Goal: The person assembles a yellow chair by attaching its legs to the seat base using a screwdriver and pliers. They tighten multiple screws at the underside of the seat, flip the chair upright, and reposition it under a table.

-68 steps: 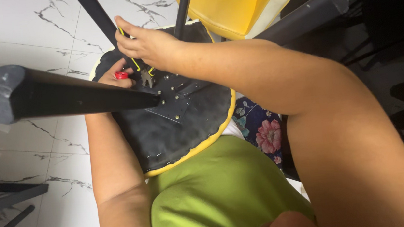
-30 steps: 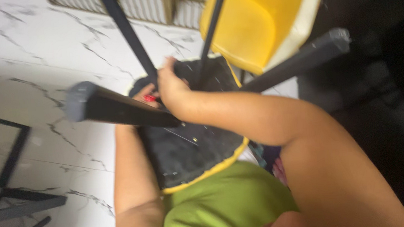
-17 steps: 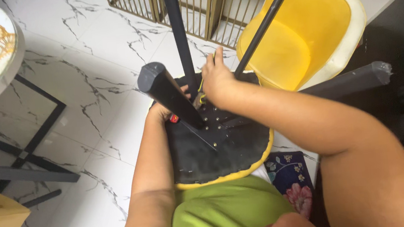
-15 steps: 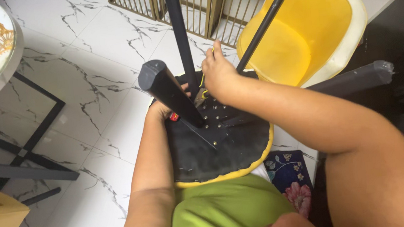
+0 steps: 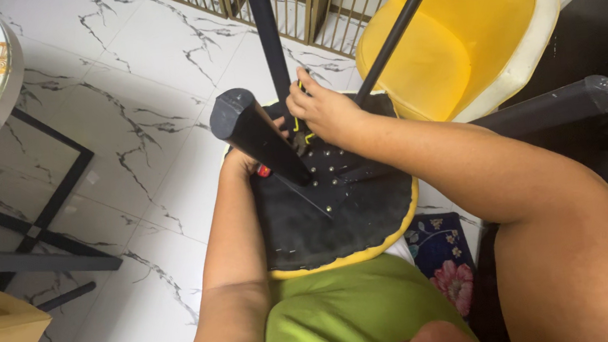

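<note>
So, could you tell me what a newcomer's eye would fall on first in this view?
Probably the upturned chair at centre, its black underside facing up on the person's lap, with a thick black leg pointing at the camera. The right hand rests on the base by a thin yellow tool; the left hand is half hidden behind the leg. At upper right lies a bright yellow seat.
</note>
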